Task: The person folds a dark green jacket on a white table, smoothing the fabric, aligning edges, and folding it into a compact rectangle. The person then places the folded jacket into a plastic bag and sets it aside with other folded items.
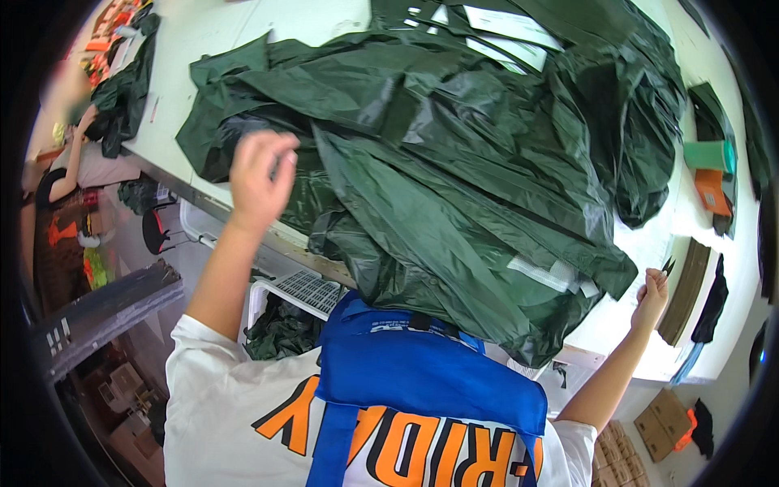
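A dark green, shiny waterproof garment point(454, 154) lies crumpled over the table, its near edge hanging toward my blue apron. My left hand point(261, 178) is raised over the garment's left part. Its fingers are loosely bent and apart, slightly blurred, and I see nothing in them. At the garment's lower right, my right hand point(652, 296) is closed round a small pair of thread snips point(669, 265); only the dark pointed blades show past the fingers. A pale mesh-like patch point(552, 273) shows on the garment near that hand.
The white table point(308, 18) carries white papers point(511, 36) at the back. To the right stand a green cup-like roll point(709, 157) and a brown cardboard stack point(686, 292). Below the edge is a white basket point(302, 292) with dark green cloth. Another person point(77, 154) sits far left.
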The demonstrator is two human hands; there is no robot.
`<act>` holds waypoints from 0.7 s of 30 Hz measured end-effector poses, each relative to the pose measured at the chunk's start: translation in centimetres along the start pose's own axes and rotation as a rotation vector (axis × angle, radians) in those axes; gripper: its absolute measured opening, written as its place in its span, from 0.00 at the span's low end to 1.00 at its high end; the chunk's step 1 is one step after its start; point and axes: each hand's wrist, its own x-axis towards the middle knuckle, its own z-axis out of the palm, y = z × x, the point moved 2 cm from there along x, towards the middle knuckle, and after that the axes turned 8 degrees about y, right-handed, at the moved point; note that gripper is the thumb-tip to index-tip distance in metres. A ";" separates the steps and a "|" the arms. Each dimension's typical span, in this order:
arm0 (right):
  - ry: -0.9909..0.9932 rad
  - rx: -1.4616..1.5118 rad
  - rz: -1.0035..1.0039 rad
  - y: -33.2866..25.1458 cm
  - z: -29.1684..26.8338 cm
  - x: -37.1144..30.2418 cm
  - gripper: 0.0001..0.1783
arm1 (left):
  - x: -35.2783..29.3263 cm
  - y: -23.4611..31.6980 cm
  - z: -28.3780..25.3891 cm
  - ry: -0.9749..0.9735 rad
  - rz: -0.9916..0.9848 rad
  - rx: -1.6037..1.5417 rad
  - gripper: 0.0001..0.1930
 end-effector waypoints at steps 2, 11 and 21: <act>0.050 -0.296 0.027 2.0 -0.5 3.1 0.12 | 1.1 -4.5 -2.0 0.091 -0.091 0.228 0.19; -0.109 -0.441 -0.820 -12.1 19.4 -12.0 0.19 | 1.4 -7.1 0.2 -0.162 -0.047 0.501 0.39; -0.890 -0.608 -1.198 -10.6 39.0 -25.6 0.37 | 3.6 -16.0 -0.7 0.140 -0.554 0.231 0.19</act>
